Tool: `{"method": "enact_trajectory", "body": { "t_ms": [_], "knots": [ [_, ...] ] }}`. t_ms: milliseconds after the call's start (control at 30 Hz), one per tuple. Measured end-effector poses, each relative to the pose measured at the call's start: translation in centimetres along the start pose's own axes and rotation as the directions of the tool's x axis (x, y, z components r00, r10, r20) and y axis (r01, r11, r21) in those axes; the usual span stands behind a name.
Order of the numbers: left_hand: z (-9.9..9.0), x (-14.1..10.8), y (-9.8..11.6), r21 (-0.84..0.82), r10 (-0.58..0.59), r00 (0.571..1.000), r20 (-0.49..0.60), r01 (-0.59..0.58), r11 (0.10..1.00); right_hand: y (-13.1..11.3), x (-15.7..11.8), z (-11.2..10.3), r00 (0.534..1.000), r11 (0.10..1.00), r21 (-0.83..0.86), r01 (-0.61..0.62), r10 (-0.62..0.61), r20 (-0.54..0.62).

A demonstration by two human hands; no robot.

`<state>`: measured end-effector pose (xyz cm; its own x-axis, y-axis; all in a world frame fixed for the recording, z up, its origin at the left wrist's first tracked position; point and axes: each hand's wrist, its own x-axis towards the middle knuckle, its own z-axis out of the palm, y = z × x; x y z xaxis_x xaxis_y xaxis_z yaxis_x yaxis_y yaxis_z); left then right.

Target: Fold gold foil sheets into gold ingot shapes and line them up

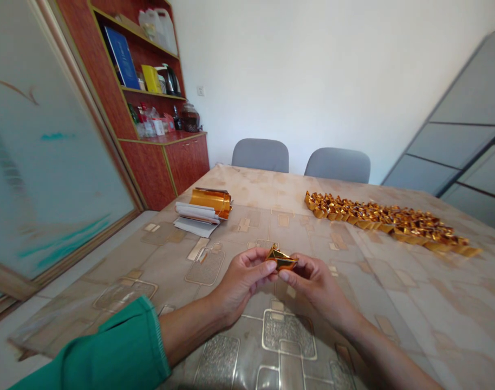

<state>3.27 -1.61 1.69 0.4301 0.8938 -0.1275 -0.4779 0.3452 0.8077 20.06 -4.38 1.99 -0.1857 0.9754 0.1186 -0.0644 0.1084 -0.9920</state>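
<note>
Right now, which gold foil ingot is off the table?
The folded one between left hand and right hand; the other ingots lie in a row on the table.

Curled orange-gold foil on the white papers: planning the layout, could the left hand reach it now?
Probably yes: the left hand pinches a folded gold foil piece, but only patterned tablecloth lies between it and the curled orange-gold foil.

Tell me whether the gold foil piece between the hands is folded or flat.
Folded: the gold foil piece, pinched between the left hand and right hand, shows creased, boat-like ridges, not a flat sheet.
</note>
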Motion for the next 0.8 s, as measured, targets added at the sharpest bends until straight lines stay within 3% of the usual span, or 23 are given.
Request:
{"method": "enact_trajectory", "body": {
  "t_ms": [333,500,800],
  "knots": [
    [-0.06,0.04,-0.17,0.051,0.058,0.993,-0.098,-0.053,0.997,-0.5,0.25,-0.49,0.993,0.995,-0.101,0.016,-0.027,-0.111],
    [-0.09,0.02,-0.19,0.075,0.089,0.99,-0.108,-0.081,0.994,-0.14,0.25,-0.14,0.996,0.996,-0.079,0.032,-0.039,-0.084],
    [-0.27,0.31,-0.23,0.031,0.032,0.995,-0.091,-0.03,0.999,-0.29,0.25,-0.11,0.997,0.997,-0.069,0.032,-0.036,-0.067]
  ]
}}
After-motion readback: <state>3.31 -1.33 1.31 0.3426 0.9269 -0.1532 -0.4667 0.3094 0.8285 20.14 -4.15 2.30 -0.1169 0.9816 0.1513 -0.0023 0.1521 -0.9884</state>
